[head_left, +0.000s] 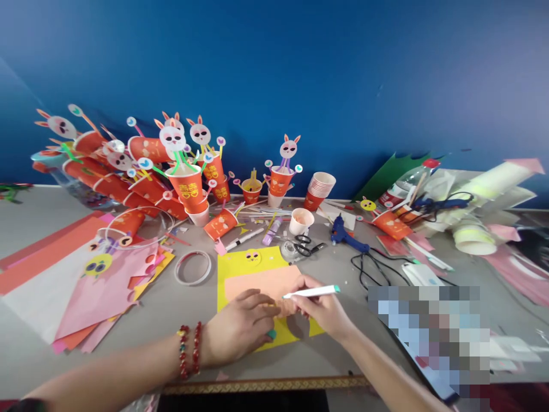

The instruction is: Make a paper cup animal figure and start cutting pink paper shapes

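Observation:
My right hand [322,309] grips a white marker with a teal end [311,292], its tip on a peach sheet of paper [261,281]. That sheet lies on a yellow sheet [240,264] near the table's front edge. My left hand [243,327], with a red bead bracelet on the wrist, rests fingers-down on the peach sheet beside the pen tip. A teal bit, perhaps the marker cap, peeks out under its fingers. A small yellow paper face [253,257] lies on the yellow sheet further back.
Red paper cups with bunny faces on sticks [184,183] crowd the back left. Pink and orange paper sheets [86,280] lie at left, next to a tape ring [193,268]. Scissors [307,246], a blue glue gun [343,233], its black cord and stacked cups [319,191] are behind.

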`<state>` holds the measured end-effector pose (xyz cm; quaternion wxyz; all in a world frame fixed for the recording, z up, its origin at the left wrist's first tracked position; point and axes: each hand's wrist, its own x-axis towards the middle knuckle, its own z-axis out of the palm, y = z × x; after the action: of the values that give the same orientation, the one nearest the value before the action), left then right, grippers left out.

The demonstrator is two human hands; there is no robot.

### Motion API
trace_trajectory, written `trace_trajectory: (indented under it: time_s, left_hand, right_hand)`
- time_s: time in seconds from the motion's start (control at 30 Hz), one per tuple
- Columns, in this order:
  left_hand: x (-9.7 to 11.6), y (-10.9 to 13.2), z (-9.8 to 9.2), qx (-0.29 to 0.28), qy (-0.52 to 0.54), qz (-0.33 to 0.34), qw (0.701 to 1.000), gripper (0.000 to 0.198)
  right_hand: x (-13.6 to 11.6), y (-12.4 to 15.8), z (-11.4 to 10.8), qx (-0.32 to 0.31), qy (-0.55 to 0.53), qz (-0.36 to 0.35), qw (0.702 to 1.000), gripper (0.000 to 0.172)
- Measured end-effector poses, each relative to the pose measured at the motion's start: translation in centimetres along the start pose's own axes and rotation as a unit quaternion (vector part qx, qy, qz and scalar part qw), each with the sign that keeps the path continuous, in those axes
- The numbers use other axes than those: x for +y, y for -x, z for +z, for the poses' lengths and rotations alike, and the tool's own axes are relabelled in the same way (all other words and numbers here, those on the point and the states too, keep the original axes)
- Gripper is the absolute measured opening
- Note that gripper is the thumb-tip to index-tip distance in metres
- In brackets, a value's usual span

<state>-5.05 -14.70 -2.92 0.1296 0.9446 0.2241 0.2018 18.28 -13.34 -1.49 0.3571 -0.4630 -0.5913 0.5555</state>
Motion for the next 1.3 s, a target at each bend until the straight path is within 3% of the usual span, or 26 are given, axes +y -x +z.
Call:
trace_trajectory:
  time_s: [0.13,0.3,1.3]
  left_hand:
    - [-0.6,0.2,1.4,-0.012,-0.009,-0.006,1.0,0.023]
    - [-0.8,0.9,1.9,-0.011,-0.012,-0.001,1.0,0.016]
    - [-0.6,0.5,1.7,0.004,-0.019,-0.002,1.0,0.016]
  right_hand:
    - [1.8,-0.3,0.8,0.022,0.061,-0.075,0.995,0.017]
    - [3.2,-0.2,0.7,0.056,0.153,-0.129,0.978,0.021]
    - [2.9,-0.4,0.8,0.025,0.233,-0.125,0.964,0.021]
